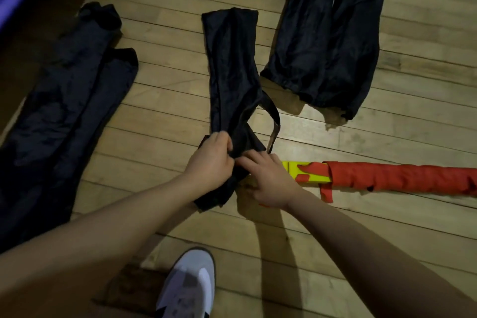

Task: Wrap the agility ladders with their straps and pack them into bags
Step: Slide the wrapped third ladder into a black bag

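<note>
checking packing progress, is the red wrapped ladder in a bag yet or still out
Still out. The wrapped ladder lies bare on the floor, while both hands, left and right, hold the middle bag.

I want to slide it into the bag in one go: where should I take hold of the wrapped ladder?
Grip the wrapped ladder near its yellow end, from above, fingers round its width. It lies flat on the floor, and that end lies nearest the black bag both hands hold, so it probably leads in.
</note>
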Action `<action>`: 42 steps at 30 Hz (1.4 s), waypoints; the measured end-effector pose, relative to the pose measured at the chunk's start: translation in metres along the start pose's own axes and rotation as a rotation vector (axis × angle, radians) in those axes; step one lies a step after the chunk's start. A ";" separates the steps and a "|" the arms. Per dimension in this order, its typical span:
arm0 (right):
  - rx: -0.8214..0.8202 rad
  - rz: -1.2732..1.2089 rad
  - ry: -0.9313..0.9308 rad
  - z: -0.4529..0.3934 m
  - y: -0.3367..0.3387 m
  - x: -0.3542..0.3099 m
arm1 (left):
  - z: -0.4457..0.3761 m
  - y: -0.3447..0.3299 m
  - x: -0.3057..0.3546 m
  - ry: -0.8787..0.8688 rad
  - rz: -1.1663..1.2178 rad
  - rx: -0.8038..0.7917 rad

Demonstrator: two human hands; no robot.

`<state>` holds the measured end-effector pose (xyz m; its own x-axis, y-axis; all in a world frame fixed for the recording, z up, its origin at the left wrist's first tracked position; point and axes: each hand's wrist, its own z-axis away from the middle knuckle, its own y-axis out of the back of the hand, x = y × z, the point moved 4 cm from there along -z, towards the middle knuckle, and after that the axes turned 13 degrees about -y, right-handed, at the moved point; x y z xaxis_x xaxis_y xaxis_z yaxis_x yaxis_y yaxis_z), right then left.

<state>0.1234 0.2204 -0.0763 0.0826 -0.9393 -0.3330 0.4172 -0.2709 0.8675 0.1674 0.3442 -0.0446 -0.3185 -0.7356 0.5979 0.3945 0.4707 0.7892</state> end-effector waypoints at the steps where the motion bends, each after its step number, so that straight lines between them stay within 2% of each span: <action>1: -0.033 0.029 -0.032 0.002 -0.006 -0.001 | 0.009 -0.001 -0.002 -0.004 -0.006 -0.019; 5: 0.009 0.006 -0.147 0.007 -0.012 -0.009 | 0.042 -0.015 -0.012 -0.119 -0.104 -0.165; 9: 0.108 -0.081 -0.204 0.006 -0.007 -0.011 | 0.052 -0.026 -0.022 -0.107 -0.266 -0.268; 11: 0.177 -0.189 -0.218 0.008 -0.001 -0.008 | 0.049 -0.022 -0.021 -0.142 -0.255 -0.188; 14: 0.389 -0.292 -0.256 0.017 0.015 0.000 | 0.038 -0.005 -0.010 -0.253 -0.095 -0.016; 19: 0.533 -0.325 -0.403 0.022 0.037 0.021 | 0.010 0.015 0.014 -0.310 0.129 0.077; 24: 0.681 -0.376 -0.399 0.031 0.050 0.024 | 0.000 0.018 0.021 -0.218 0.134 0.137; 26: 0.643 -0.422 -0.375 0.040 0.048 0.019 | -0.004 0.019 0.025 -0.161 0.162 0.140; 30: 0.398 -0.384 -0.334 0.045 0.030 0.009 | -0.008 0.020 0.039 -0.149 0.188 0.099; 36: 0.542 -0.249 -0.343 0.044 0.037 0.007 | -0.008 0.020 0.048 -0.213 0.207 0.089; 42: 0.546 -0.284 -0.401 0.065 0.052 0.019 | -0.005 0.025 0.040 -0.262 0.132 0.142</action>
<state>0.0878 0.1744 -0.0134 -0.3431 -0.7940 -0.5019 -0.1455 -0.4830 0.8634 0.1692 0.3239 -0.0019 -0.4908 -0.5221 0.6976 0.3290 0.6303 0.7032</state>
